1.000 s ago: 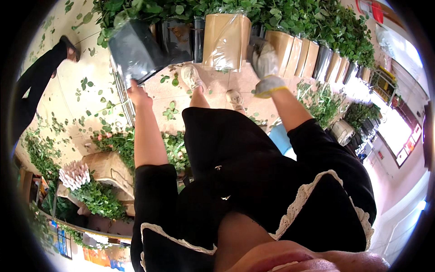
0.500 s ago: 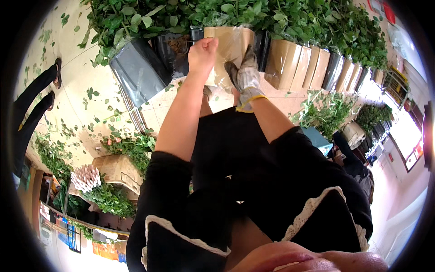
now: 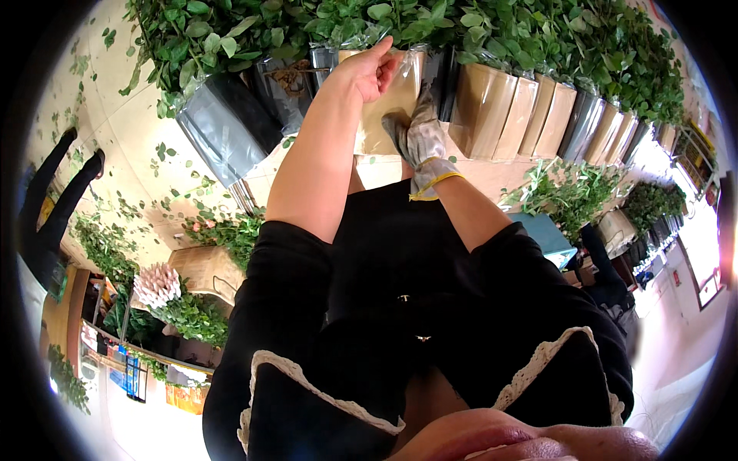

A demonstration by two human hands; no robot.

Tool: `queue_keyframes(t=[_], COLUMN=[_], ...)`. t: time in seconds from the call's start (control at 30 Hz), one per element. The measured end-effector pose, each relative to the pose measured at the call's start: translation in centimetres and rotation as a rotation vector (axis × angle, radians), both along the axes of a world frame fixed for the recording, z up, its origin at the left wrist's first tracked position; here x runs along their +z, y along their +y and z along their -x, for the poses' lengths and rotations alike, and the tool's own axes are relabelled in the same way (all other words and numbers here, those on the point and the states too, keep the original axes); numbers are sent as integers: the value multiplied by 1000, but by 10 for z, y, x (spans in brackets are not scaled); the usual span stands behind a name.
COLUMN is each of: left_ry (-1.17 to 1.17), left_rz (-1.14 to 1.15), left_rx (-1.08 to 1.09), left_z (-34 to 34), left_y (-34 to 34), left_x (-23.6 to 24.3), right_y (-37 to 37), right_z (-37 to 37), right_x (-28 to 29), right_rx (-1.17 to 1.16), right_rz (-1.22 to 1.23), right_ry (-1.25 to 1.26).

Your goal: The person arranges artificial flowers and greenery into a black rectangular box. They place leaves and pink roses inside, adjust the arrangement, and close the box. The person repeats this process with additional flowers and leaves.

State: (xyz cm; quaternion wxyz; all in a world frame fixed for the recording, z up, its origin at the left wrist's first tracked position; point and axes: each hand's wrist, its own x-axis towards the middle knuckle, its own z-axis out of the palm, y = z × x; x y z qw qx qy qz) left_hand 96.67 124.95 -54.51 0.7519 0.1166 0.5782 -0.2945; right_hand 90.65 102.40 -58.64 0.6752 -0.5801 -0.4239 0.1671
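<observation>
In front of me stands a leafy bundle wrapped in brown paper and clear plastic (image 3: pixel 374 131). My left hand (image 3: pixel 373 73) is bare and sits at its upper part, just below the leaves. Its fingers are curled in, the top one pointing up; what they hold, if anything, is too small to make out. My right hand (image 3: pixel 424 142) wears a grey-white work glove with a yellow cuff edge. It grips the bundle's lower right side, thumb across the front and fingers along the right edge.
More wrapped bundles (image 3: pixel 484 111) stand in a row to the right, dark grey ones (image 3: pixel 227 127) to the left. Loose leaves litter the tiled floor (image 3: pixel 115 142). Pink-white flowers (image 3: pixel 157 285) lie by a cardboard box (image 3: pixel 206 270). Another person's legs (image 3: pixel 58 196) are at far left.
My left hand has shifted right and slightly up across the bundle's front, its top finger now raised. The gloved right hand keeps its place on the bundle. The other person's legs have changed position.
</observation>
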Motion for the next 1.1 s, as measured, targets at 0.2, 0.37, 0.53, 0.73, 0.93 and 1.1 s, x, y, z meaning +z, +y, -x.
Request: queue_keyframes(t=[0.2,0.37,0.53,0.73,0.93,1.1], left_ry=[-149,-377,-31,109,46,3], left_rz=[-516,-911,-666,-488,-420,-775], left_rx=[329,200,18,-126,-524,-351], left_z=[-4,18,41,26,11,12], left_y=[10,63,88,34,50,47], left_x=[31,35,-59,-107,-114,-90], right_y=[1,1,-3,-21,-24,-13], right_z=[-14,-14,-9,4,11,-11], right_x=[-20,-26,-36,14,29,48], right_rx=[427,432,455,-295,-366,-408], right_rz=[-556,-558,-557,630,763,829], right_ry=[324,267,235,-244,-191,-110])
